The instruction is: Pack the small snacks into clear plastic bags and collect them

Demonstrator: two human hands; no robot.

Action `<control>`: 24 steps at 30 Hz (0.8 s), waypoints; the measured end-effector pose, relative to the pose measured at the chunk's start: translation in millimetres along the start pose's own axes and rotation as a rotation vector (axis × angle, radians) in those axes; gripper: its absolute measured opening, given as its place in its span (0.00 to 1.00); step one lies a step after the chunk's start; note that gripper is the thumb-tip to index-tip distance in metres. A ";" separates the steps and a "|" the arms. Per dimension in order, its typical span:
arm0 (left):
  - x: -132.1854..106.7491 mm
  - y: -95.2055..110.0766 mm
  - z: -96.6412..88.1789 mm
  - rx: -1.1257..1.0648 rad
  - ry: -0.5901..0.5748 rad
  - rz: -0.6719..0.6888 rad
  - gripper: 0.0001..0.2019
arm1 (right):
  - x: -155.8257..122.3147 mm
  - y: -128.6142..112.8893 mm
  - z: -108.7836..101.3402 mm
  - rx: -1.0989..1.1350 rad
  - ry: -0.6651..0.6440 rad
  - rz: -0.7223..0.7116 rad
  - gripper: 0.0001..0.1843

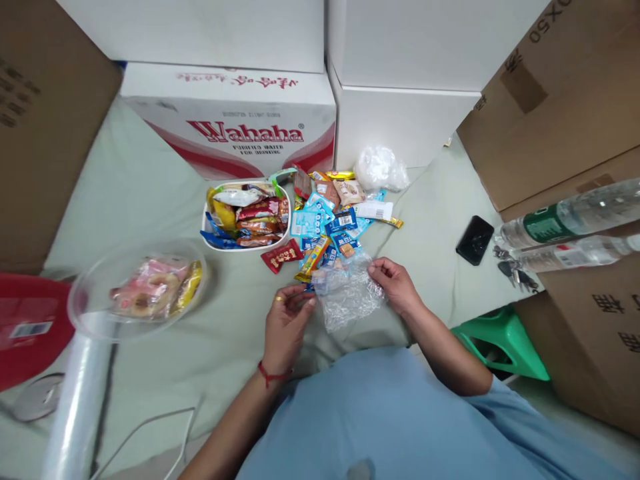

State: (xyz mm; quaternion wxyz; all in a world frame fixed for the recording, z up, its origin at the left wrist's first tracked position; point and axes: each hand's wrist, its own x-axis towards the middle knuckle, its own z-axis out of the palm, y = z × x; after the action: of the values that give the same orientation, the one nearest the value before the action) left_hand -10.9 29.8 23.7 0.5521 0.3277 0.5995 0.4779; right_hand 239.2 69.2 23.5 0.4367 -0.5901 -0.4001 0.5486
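A crinkled clear plastic bag (350, 303) spreads between my two hands, close to my body. My right hand (397, 285) pinches its upper right edge between thumb and fingers. At the bag's left edge, my left hand (287, 323) is closed, thumb against fingers; a bit of blue wrapper shows by the fingertips. Just beyond lies a loose pile of packaged snacks: blue packets (345, 245), a yellow stick packet (315, 259) and a red packet (281, 256). Left of the pile, a white tub (204, 223) is filled with several wrapped snacks.
A round clear container (80, 293) with wrapped snacks stands left, near a plastic film roll (77, 400). A Wahaha box (240, 133) closes off the back, with a crumpled clear bag (377, 169) nearby. Right are a black phone (475, 240), keys (517, 275) and water bottles (565, 220).
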 end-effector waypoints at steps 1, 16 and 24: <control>-3.5 4.1 -2.4 0.050 0.030 0.046 0.22 | -2.3 0.3 0.2 -0.017 0.010 -0.019 0.21; 7.2 26.5 81.0 -0.097 -0.236 -0.292 0.28 | -30.6 -14.7 2.7 -0.700 -0.105 -0.646 0.10; 5.6 17.0 76.3 -0.088 -0.253 -0.224 0.22 | -32.8 -18.0 0.0 -0.486 -0.210 -0.530 0.11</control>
State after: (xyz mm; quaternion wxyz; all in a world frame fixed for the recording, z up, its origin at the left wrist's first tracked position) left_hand 60.2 56.7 42.7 0.6868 0.2921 0.5363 0.3941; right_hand 236.8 43.3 50.4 0.3673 -0.4931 -0.7001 0.3630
